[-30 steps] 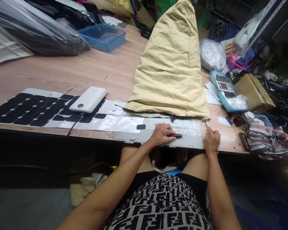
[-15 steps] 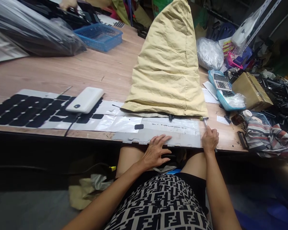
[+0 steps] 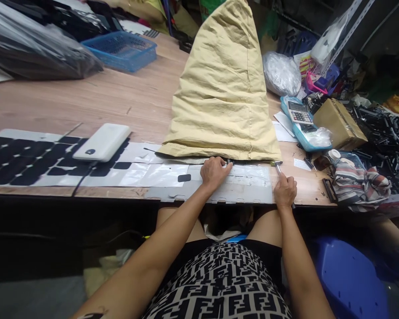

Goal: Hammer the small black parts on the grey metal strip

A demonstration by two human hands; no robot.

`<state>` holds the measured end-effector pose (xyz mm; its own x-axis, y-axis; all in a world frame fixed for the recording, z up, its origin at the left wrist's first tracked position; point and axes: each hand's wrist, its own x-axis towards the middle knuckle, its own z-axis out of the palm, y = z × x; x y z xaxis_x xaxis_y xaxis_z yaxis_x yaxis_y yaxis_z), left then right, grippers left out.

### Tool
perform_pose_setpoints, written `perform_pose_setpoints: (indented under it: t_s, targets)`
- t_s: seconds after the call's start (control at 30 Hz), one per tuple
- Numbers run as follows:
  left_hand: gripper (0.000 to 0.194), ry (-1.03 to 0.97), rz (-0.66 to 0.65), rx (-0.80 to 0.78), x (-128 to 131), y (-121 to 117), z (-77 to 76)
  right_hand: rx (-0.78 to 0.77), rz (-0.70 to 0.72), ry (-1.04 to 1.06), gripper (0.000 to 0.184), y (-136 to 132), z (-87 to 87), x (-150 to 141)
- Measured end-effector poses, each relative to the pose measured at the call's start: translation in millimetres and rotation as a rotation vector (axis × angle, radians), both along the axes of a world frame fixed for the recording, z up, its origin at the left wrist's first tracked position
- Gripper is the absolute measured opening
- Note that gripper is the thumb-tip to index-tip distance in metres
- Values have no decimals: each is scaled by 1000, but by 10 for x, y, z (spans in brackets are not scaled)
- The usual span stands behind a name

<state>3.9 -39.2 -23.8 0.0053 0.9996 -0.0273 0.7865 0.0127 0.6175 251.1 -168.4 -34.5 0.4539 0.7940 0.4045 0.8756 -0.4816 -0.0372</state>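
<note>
My left hand [image 3: 214,173] is at the near edge of a large yellow fabric piece [image 3: 222,97], its fingers closed on a small black part [image 3: 230,162]. The fingers partly hide that part. My right hand [image 3: 286,190] is wrapped round the handle of a small hammer [image 3: 278,167]. The hammer's head lies by the fabric's right corner, and its dark handle end shows below my fist. Under my left wrist is a grey translucent sheet [image 3: 199,191] along the table's front edge.
Left on the wooden table [image 3: 126,97] are a white power bank [image 3: 103,142] with a cable, black patches [image 3: 29,157] and a blue basket [image 3: 123,53]. To the right are a calculator [image 3: 299,113], a cardboard box [image 3: 339,124], striped cloth [image 3: 355,184] and a black parts pile [image 3: 385,137].
My left hand has moved forward from the table's front edge to the fabric's edge and closed on the small black part. My right hand still holds the hammer. The view has shifted slightly.
</note>
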Motion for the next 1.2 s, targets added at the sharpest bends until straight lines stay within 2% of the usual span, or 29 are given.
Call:
perform_pose_setpoints:
  t_s: [0.1, 0.23, 0.37, 0.57, 0.9, 1.2]
  targets:
    - [23, 16, -29, -38, -37, 11, -18, 2, -3, -3, 37, -3, 7, -10]
    - [16, -2, -94, -14, -255, -148, -67, 15, 1, 5, 38, -1, 4, -11]
    - [13, -64, -219, 40, -433, -307, -141, 25, 4, 8, 38, 6, -11, 1]
    - [19, -132, -353, 175, -361, -347, -276, 33, 5, 4, 38, 10, -11, 6]
    - [17, -134, -315, 140, -240, -306, -310, 55, 46, -8, 38, 2, -52, 73]
    - [14, -125, -319, 101, -201, -281, -219, 73, 78, 45, 37, -9, -34, 148]
